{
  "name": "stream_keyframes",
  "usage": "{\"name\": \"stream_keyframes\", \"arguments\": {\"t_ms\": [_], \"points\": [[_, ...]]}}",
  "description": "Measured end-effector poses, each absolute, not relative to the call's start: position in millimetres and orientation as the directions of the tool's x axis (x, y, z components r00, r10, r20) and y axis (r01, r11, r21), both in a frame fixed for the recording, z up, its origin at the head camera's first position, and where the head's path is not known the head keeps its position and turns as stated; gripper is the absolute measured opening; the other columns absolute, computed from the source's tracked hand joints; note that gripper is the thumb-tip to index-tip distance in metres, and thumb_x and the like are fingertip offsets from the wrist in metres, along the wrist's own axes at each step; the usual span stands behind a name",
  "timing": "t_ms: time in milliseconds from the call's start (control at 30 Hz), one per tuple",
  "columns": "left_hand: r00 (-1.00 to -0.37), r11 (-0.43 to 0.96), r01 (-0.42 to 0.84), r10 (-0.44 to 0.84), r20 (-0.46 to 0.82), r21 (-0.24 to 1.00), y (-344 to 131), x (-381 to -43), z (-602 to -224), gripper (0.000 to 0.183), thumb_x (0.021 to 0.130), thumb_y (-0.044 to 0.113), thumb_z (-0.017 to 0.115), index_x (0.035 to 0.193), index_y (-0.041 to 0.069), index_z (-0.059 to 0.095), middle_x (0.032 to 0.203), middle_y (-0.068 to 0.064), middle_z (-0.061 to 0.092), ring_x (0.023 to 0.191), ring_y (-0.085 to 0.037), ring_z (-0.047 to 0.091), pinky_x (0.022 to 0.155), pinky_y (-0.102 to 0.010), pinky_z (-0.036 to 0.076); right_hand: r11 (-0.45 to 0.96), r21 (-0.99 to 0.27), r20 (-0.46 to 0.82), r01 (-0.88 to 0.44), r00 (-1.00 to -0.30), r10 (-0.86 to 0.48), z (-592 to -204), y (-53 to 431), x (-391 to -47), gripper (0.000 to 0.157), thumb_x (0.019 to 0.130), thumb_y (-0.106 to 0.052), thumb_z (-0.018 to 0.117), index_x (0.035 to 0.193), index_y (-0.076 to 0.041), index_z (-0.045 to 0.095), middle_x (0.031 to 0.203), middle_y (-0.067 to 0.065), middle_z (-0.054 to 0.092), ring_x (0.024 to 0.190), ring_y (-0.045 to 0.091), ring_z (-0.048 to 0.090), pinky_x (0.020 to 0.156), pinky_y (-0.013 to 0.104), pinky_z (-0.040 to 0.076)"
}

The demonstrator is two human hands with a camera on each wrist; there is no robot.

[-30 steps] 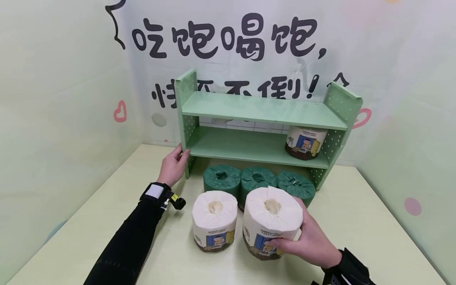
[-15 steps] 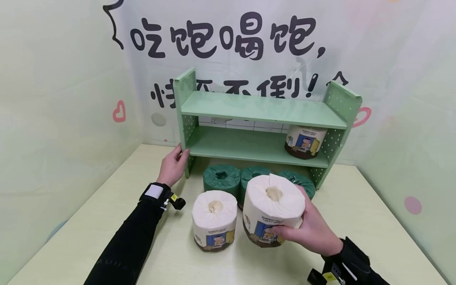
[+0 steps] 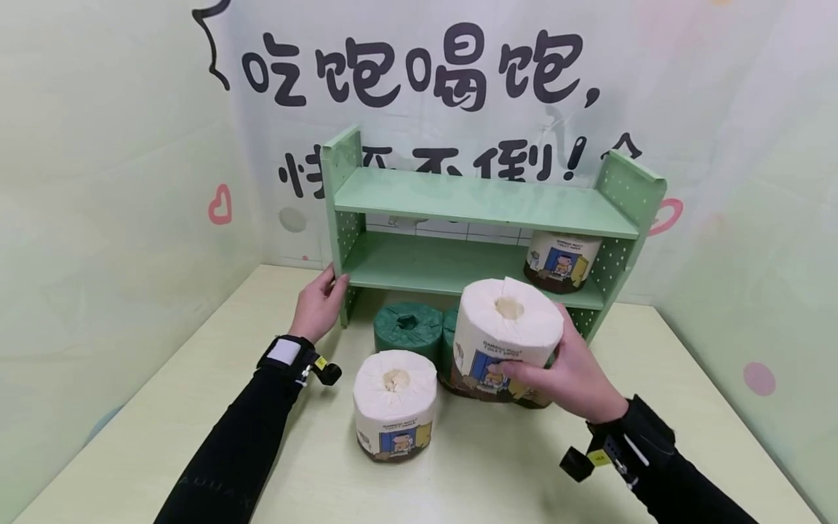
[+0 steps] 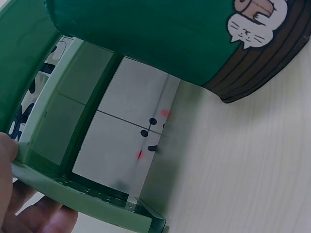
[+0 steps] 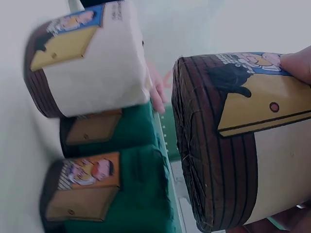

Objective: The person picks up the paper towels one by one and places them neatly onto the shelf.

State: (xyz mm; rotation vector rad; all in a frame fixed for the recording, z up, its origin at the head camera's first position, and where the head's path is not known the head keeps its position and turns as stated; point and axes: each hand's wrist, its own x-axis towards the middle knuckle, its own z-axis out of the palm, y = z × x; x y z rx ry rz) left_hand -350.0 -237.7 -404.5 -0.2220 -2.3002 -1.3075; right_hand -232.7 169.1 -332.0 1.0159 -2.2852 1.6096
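My right hand (image 3: pixel 579 375) grips a white-wrapped toilet roll (image 3: pixel 487 338), thumb across its printed front, raised before the green shelf rack (image 3: pixel 471 200). The right wrist view shows this roll's brown base up close. At the rack's left side panel, my left hand (image 3: pixel 316 307) holds the edge between thumb and fingers. A second white roll (image 3: pixel 393 404) stands on the table in front. Behind it are green-wrapped toilet rolls; the left one (image 3: pixel 396 331) is plain to see, the others are mostly hidden by the held roll. One more white roll (image 3: pixel 561 262) sits on the middle shelf, at its right end.
The pale wooden table (image 3: pixel 314 466) extends around the rack. A printed cloth wall (image 3: pixel 419 22) with large black characters stands close behind, with further walls at left and right. In the left wrist view a green roll (image 4: pixel 146 39) is near the rack's underside.
My right hand has lifted the white roll off the table, up and slightly away towards the rack, now overlapping the middle shelf's front edge in view. The left hand stays on the side panel.
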Motion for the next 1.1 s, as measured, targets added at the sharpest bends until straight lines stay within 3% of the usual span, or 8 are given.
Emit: {"name": "stream_keyframes", "arguments": {"t_ms": [300, 467, 733, 900, 1100], "points": [[-0.867, 0.532, 0.374, -0.09, 0.49, 0.76, -238, -349, -404, 0.048, 0.107, 0.036, 0.047, 0.151, 0.018, 0.041, 0.135, -0.018, 0.053, 0.113, -0.027, 0.056, 0.085, -0.048, 0.055, 0.266, -0.804, 0.43, -0.532, -0.829, -0.358, -321, 170, -265, 0.09, 0.08, -0.013, 0.085, 0.148, -0.017, 0.026, 0.136, 0.001, 0.045, 0.118, 0.017, 0.049, 0.094, 0.05, 0.046], [-0.87, 0.533, 0.37, -0.09, 0.486, 0.761, -237, -349, -403, 0.047, 0.107, 0.035, 0.047, 0.151, 0.018, 0.041, 0.133, -0.018, 0.056, 0.103, -0.023, 0.059, 0.077, -0.045, 0.056, 0.294, -0.822, 0.392, -0.487, -0.859, -0.329, -312, 168, -277, 0.09, 0.083, -0.019, 0.084, 0.15, -0.018, 0.024, 0.136, 0.004, 0.043, 0.116, 0.019, 0.05, 0.09, 0.049, 0.049], [-0.869, 0.538, 0.366, -0.094, 0.485, 0.759, -237, -349, -402, 0.047, 0.107, 0.034, 0.048, 0.151, 0.018, 0.041, 0.133, -0.017, 0.056, 0.099, -0.022, 0.06, 0.073, -0.042, 0.056, 0.364, -0.805, 0.36, -0.469, -0.873, -0.328, -284, 155, -280, 0.081, 0.087, -0.019, 0.079, 0.149, -0.008, 0.027, 0.135, 0.012, 0.044, 0.114, 0.022, 0.05, 0.089, 0.047, 0.048], [-0.871, 0.545, 0.358, -0.099, 0.482, 0.758, -236, -346, -400, 0.048, 0.107, 0.034, 0.047, 0.151, 0.018, 0.04, 0.131, -0.017, 0.057, 0.089, -0.022, 0.06, 0.066, -0.039, 0.054, 0.409, -0.82, 0.306, -0.401, -0.91, -0.278, -290, 155, -305, 0.09, 0.087, -0.027, 0.08, 0.15, -0.008, 0.02, 0.138, 0.017, 0.037, 0.114, 0.026, 0.049, 0.088, 0.046, 0.049], [-0.874, 0.537, 0.358, -0.095, 0.476, 0.764, -236, -344, -399, 0.047, 0.108, 0.032, 0.047, 0.152, 0.017, 0.039, 0.134, -0.018, 0.054, 0.096, -0.022, 0.06, 0.07, -0.04, 0.056, 0.443, -0.82, 0.277, -0.363, -0.928, -0.249, -305, 160, -336, 0.103, 0.082, -0.042, 0.083, 0.151, -0.009, 0.015, 0.136, 0.016, 0.035, 0.11, 0.025, 0.05, 0.085, 0.042, 0.05]]}}
